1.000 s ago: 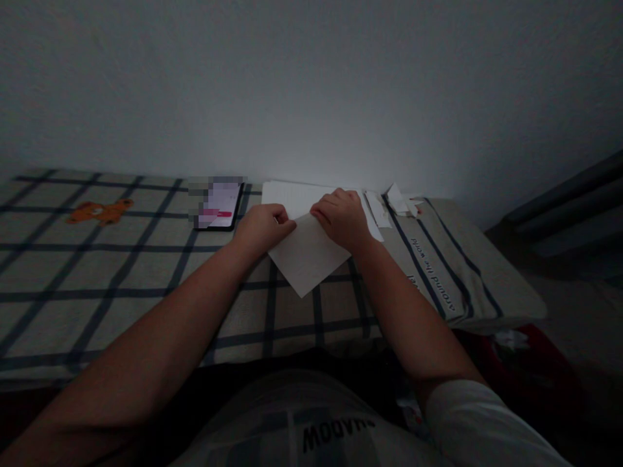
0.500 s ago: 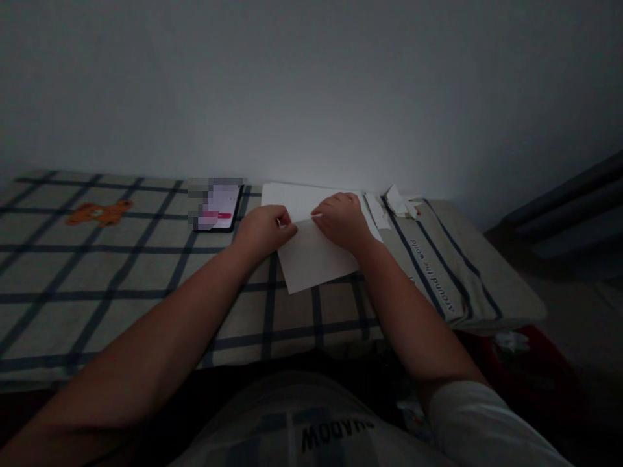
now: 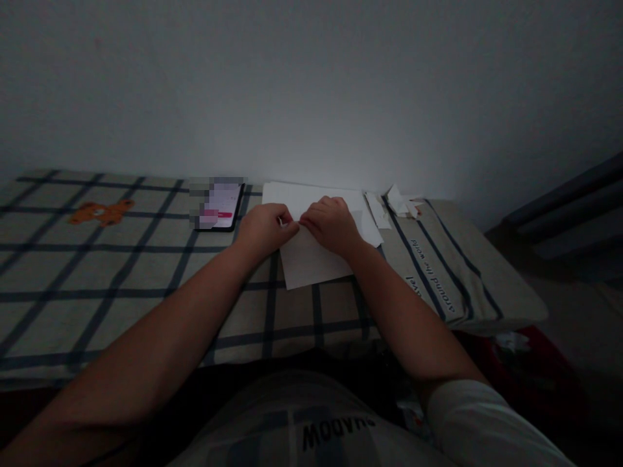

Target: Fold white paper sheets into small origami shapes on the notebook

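My left hand (image 3: 267, 227) pinches the far edge of a white sheet of paper (image 3: 311, 261) between thumb and fingers. Close beside it, my right hand (image 3: 331, 220) is closed on the same edge, its fingertips almost meeting the left thumb. The sheet's near part slopes down towards me over the table. Under and behind the hands lies more white paper (image 3: 287, 192), flat against the wall side. My palms and curled fingers hide most of the gripped edge.
A phone (image 3: 221, 206) with a lit screen lies left of the paper. Torn paper strips (image 3: 378, 213) and crumpled scraps (image 3: 399, 201) lie to the right. The checked tablecloth (image 3: 146, 272) bears an orange bear figure (image 3: 101, 212). A red container (image 3: 540, 370) stands below the table's right end.
My right hand has moved left along the paper's edge, closing the gap to my left hand. The left hand has barely moved. The sheet's near corner has shifted slightly up.
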The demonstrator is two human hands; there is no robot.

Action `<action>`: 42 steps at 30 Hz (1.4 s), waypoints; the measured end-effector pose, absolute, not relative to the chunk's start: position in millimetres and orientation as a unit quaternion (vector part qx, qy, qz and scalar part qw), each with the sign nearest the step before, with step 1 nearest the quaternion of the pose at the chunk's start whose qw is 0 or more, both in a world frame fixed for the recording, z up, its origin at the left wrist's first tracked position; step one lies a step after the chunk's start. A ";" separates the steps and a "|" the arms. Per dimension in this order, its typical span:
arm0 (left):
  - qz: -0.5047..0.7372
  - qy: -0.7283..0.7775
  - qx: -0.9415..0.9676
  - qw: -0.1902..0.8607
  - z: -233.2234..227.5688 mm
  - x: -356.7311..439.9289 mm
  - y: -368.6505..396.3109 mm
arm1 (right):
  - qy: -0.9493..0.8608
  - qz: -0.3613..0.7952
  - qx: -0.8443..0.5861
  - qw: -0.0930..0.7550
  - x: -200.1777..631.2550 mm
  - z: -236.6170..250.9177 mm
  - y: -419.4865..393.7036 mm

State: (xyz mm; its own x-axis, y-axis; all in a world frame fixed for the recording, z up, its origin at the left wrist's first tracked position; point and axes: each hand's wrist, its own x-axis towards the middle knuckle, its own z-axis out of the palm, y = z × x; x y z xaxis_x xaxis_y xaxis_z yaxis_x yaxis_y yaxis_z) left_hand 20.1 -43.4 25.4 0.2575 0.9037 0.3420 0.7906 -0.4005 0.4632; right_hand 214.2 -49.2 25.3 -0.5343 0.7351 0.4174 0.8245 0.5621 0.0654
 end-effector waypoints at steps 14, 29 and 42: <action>0.315 0.567 0.753 0.114 32.0 9.2 -37.8 | -0.846 -0.126 -0.474 0.208 229.0 26.2 -44.0; 0.391 0.463 0.736 0.301 10.2 13.7 -25.9 | -0.824 -0.047 -0.485 0.288 242.1 17.2 -30.6; 0.427 0.484 0.714 0.274 9.5 13.3 -24.0 | -0.815 -0.043 -0.479 0.322 241.8 16.3 -30.3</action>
